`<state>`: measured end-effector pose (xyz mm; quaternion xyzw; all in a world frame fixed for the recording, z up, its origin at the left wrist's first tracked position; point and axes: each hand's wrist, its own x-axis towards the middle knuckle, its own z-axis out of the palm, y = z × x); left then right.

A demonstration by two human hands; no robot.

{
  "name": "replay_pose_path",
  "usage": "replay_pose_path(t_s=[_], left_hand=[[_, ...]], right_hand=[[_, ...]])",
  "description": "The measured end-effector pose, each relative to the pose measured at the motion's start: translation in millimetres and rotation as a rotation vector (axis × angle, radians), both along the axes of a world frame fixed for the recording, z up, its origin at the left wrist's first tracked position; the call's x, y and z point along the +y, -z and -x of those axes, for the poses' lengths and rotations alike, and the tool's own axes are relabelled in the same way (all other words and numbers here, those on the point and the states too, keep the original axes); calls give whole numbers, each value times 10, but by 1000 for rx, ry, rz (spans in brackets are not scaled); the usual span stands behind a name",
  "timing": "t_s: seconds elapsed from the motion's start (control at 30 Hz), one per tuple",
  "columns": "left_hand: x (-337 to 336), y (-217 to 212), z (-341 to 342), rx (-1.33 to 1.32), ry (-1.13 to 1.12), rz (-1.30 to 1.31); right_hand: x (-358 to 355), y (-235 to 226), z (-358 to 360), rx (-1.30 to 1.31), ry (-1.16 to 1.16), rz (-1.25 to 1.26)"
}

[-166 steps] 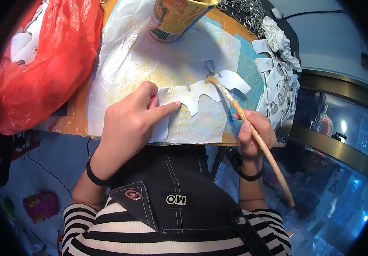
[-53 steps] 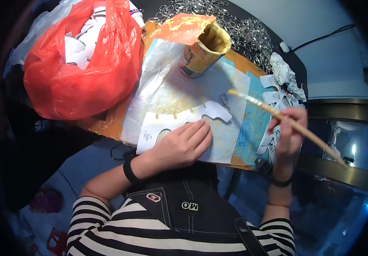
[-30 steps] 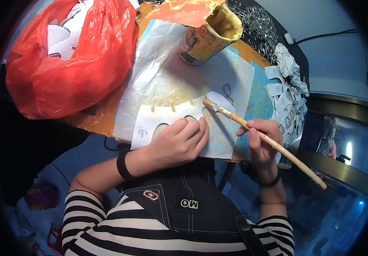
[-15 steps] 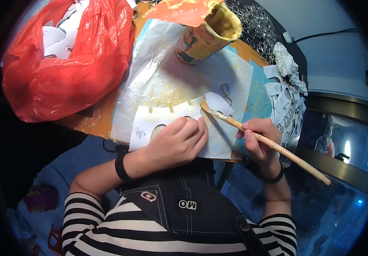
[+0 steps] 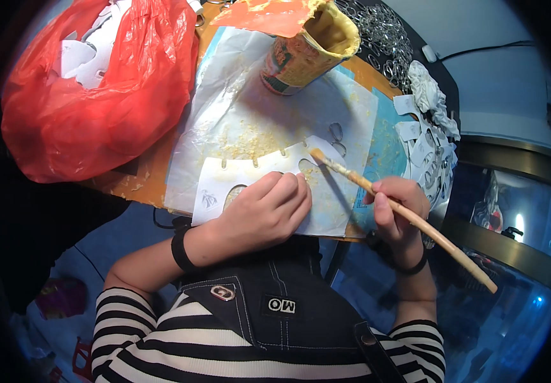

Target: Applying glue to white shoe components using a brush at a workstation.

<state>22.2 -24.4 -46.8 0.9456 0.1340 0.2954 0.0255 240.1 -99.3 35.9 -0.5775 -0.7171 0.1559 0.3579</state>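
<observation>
A red bag [image 5: 90, 96] is lying at the far left of the cutout [image 5: 250, 179], bulging with white paper shapes that are showing at its open top. The cutout itself — a white, curved paper piece with small slots along its upper edge — is being held flat on a glue-smeared plastic sheet [image 5: 224, 108] spread over the orange board [image 5: 135, 185]. It is being pressed down by the left hand [image 5: 259, 214], palm down with fingers bent over its lower middle; nothing is being grasped, only pinned.

Above and to the right of the cutout a yellow-crusted glue can [image 5: 307, 48] is standing tilted in the view, its mouth open. Right of the cutout, the brush [image 5: 403, 217] is being gripped near mid-handle by the right hand [image 5: 400, 210], fingers closed around it, and its bristle tip is being laid on the cutout's right end.

Further right, a pile of white pieces [image 5: 425, 137] is lying by the board's edge, and a heap of metal rings [image 5: 380, 38] is lying beyond the can.

Judged from the frame, the gluing is under way: yellowish paste is being seen along the upper edge and right end of the cutout, while its left part is looking clean — so much of the surface appears to be left.
</observation>
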Motion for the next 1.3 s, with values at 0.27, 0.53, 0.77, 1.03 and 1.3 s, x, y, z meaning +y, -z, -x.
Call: replay_pose_path(t_s=[0.27, 0.53, 0.77, 1.03, 1.3], left_hand=[[8, -3, -4, -4, 11, 3], [10, -17, -13, -7, 17, -6], [2, 12, -7, 7, 15, -31], [0, 10, 5, 2, 11, -12], [-6, 8, -8, -8, 12, 4]], right_hand=[[32, -11, -18, -93, -48, 5], [42, 68, 14, -13, 71, 10], [-6, 24, 27, 182, 67, 42], [38, 32, -47, -47, -75, 59], [105, 65, 95, 145, 66, 10]])
